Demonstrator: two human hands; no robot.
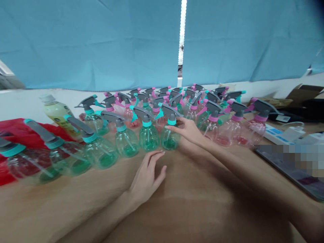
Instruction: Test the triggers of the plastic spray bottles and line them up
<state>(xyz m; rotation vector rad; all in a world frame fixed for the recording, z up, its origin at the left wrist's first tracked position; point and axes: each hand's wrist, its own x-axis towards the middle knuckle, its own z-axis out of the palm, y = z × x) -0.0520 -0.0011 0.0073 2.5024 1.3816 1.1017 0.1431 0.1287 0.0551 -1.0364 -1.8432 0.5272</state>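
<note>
My right hand [188,130] has its fingers around the right side of a green spray bottle [170,139] with a teal collar and grey trigger head. That bottle stands upright on the table. My left hand [149,173] is over the table just in front, fingers apart and holding nothing. Nearest to its fingertips is another green spray bottle [149,137], which it does not appear to grip. More green bottles form the front row to the left, among them a spray bottle [127,141]. Pink spray bottles, such as one with a pink collar [211,126], stand to the right.
Behind the front row, several more pink and green spray bottles crowd toward the wall. A capped yellowish drink bottle [59,113] and red plastic [32,133] lie at the left. On the right are a white power strip [277,134], a dark-edged tablet or phone [286,172] and a cardboard box [305,96].
</note>
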